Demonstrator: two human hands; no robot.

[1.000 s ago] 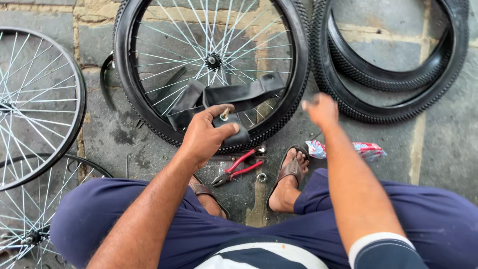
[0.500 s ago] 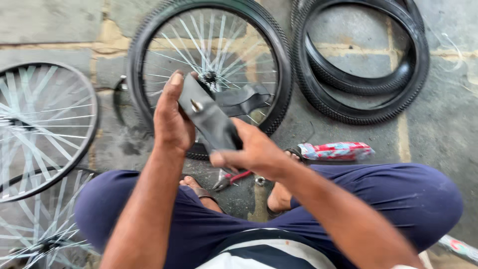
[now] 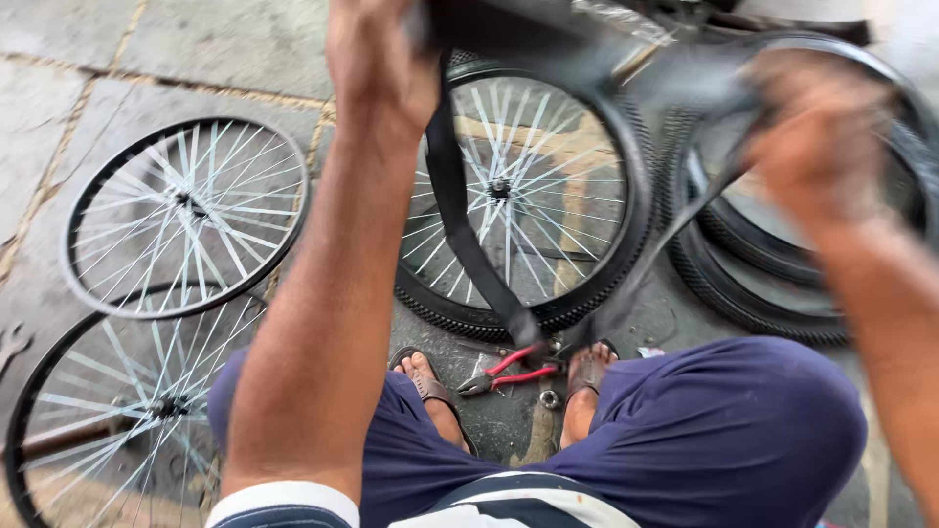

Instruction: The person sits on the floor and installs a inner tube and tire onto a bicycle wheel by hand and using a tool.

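Note:
My left hand is raised near the top of the view, closed on a flat black inner tube. The tube hangs down in a loop toward my feet and rises again to my right hand, which is blurred and also grips it. Behind the tube a bicycle wheel with a knobby tyre lies flat on the paving. I sit with blue trousers and sandals.
Two bare spoked rims lie at the left. Loose black tyres are piled at the right. Red-handled pliers and a small metal nut lie between my feet. A wrench pokes in at the left edge.
Both hands have lifted the inner tube up off the wheel and pulled it apart, so that it now hangs in a long loop. The camera has tilted and moved closer.

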